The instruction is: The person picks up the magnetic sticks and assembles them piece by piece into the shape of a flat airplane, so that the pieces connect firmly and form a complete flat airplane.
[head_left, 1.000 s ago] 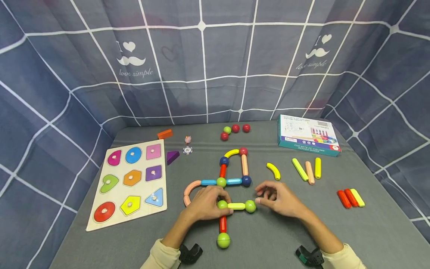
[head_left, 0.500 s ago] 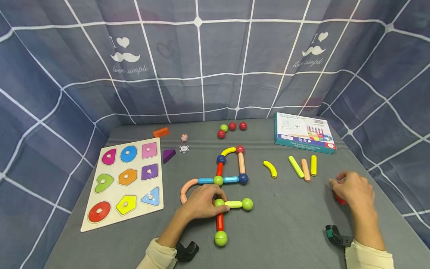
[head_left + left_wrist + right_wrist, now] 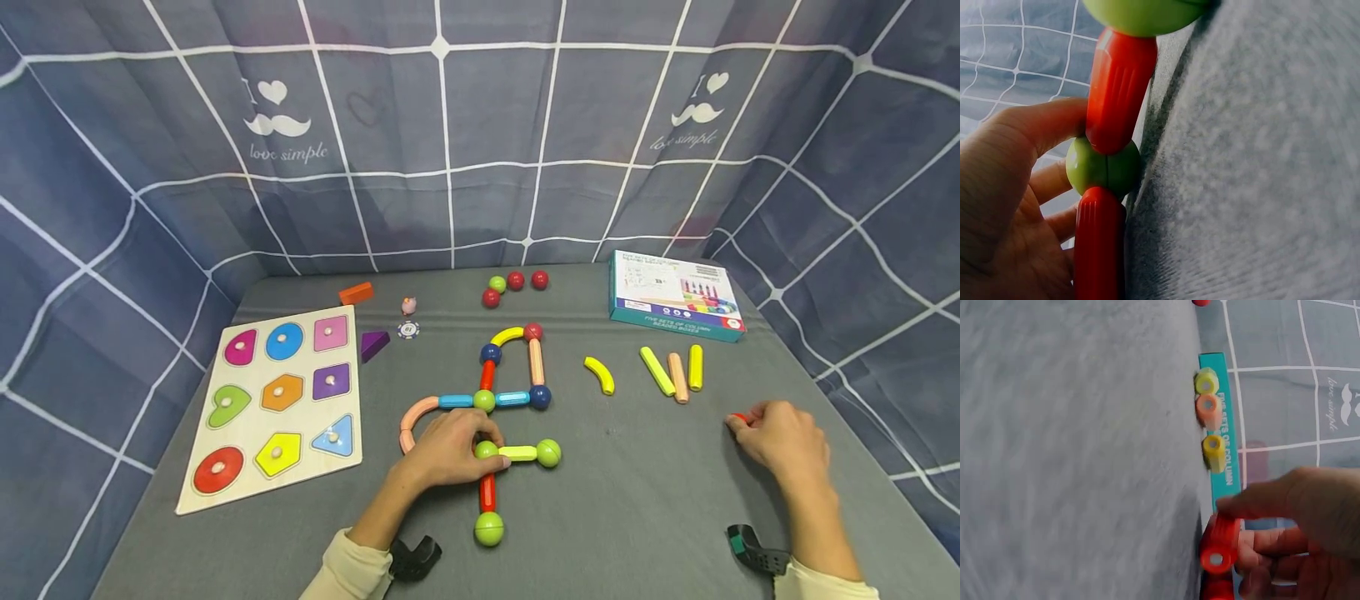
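Observation:
My left hand (image 3: 453,450) curls round a green ball (image 3: 1105,165) in the built figure of magnetic rods and balls. Red rods (image 3: 1100,244) join this ball from two sides in the left wrist view. A yellow-green rod (image 3: 518,453) runs right from it to another green ball (image 3: 549,453). Far to the right, my right hand (image 3: 787,442) pinches a red magnetic rod (image 3: 1219,540) between thumb and fingers. A second red rod (image 3: 1217,589) shows just below in the right wrist view. My hand mostly hides the rods there in the head view.
Loose rods (image 3: 678,379) and a curved yellow rod (image 3: 600,376) lie right of the figure. A flat box (image 3: 675,296) sits behind them. Several balls (image 3: 516,281) lie at the back. A shape puzzle board (image 3: 273,408) occupies the left, near a purple block (image 3: 373,345).
My right hand has moved from beside the end green ball to the red rods at the far right and now pinches one. My left hand keeps its grip on the figure.

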Tool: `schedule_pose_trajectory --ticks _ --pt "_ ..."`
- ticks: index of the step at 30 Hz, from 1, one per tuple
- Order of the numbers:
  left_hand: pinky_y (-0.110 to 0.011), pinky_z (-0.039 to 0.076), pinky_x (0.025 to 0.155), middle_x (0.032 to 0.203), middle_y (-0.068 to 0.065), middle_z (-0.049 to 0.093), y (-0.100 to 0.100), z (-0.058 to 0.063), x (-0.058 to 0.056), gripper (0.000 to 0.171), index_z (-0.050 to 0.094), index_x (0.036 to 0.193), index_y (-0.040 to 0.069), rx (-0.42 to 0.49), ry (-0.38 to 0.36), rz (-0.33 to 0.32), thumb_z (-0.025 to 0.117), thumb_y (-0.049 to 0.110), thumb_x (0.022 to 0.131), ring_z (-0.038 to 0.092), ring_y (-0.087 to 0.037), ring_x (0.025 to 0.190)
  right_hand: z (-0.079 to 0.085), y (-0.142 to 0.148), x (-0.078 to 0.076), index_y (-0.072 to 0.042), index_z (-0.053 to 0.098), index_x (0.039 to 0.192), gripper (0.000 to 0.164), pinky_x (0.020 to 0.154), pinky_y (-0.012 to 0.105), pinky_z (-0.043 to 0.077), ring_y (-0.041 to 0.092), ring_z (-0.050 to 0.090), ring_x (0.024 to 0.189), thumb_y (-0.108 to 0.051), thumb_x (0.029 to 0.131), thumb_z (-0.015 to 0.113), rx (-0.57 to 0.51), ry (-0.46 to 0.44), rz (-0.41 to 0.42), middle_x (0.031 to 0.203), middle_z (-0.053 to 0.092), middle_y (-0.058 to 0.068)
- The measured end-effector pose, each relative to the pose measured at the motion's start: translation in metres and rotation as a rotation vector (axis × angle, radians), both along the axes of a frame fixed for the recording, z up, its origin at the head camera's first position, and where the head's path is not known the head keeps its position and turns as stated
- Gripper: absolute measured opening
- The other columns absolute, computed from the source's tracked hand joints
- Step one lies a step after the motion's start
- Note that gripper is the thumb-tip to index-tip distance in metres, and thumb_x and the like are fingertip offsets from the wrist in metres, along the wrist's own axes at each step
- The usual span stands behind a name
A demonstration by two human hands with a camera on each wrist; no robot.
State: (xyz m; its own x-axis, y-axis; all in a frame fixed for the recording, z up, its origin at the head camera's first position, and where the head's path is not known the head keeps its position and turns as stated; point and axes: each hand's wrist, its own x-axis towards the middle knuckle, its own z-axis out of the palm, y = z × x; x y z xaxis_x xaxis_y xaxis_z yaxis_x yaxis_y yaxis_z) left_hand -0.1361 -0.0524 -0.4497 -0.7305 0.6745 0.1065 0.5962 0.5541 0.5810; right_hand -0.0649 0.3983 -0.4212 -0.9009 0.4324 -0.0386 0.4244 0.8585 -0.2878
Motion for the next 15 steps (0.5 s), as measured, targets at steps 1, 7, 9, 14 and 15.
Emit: schedule_pose_trajectory --ticks 1,7,9,14,15 --pt "-0.022 0.034 0.052 0.067 0.014 0.053 0.000 0.000 0.000 0.015 0.067 0.079 0.029 0.001 0.001 -0.001 0.074 0.042 0.077 0.044 -0.004 0.061 0.000 -0.001 -0.001 -0.007 0.064 0.081 0.033 0.053 0.045 0.037 0.040 0.056 0.071 -0.039 0.082 0.067 -0.004 -0.004 0.009 0.077 0.061 0.015" --pt "-0.022 0.033 0.052 0.067 0.014 0.053 0.001 -0.001 0.000 0.015 0.067 0.078 0.029 0.010 -0.001 -0.008 0.074 0.042 0.077 0.044 -0.004 0.061 -0.006 -0.007 -0.008 -0.006 0.063 0.083 0.034 0.053 0.038 0.035 0.026 0.055 0.068 -0.039 0.085 0.065 -0.038 -0.011 0.087 0.071 0.059 0.003" --pt "-0.022 0.033 0.052 0.067 0.014 0.053 0.001 -0.001 0.000 0.014 0.067 0.078 0.030 0.013 -0.007 -0.009 0.074 0.042 0.077 0.043 -0.004 0.061 -0.007 -0.008 -0.009 -0.005 0.063 0.085 0.034 0.054 0.039 0.035 0.027 0.055 0.069 -0.039 0.085 0.065 -0.040 -0.008 0.090 0.072 0.059 0.005" --pt "-0.022 0.033 0.051 0.066 0.014 0.052 0.000 -0.002 0.000 0.014 0.067 0.078 0.030 0.017 -0.022 -0.006 0.074 0.042 0.078 0.043 -0.004 0.061 -0.003 -0.018 -0.019 -0.001 0.063 0.101 0.043 0.057 0.046 0.039 0.036 0.058 0.077 -0.042 0.086 0.065 -0.016 0.051 0.084 0.086 0.063 0.015" --pt "-0.022 0.033 0.051 0.066 0.014 0.052 0.000 -0.002 -0.001 0.014 0.066 0.078 0.030 0.018 -0.025 -0.005 0.074 0.042 0.078 0.043 -0.004 0.061 -0.001 -0.023 -0.023 0.000 0.063 0.103 0.045 0.058 0.048 0.039 0.038 0.058 0.079 -0.042 0.086 0.065 -0.011 0.081 0.097 0.088 0.063 0.017"
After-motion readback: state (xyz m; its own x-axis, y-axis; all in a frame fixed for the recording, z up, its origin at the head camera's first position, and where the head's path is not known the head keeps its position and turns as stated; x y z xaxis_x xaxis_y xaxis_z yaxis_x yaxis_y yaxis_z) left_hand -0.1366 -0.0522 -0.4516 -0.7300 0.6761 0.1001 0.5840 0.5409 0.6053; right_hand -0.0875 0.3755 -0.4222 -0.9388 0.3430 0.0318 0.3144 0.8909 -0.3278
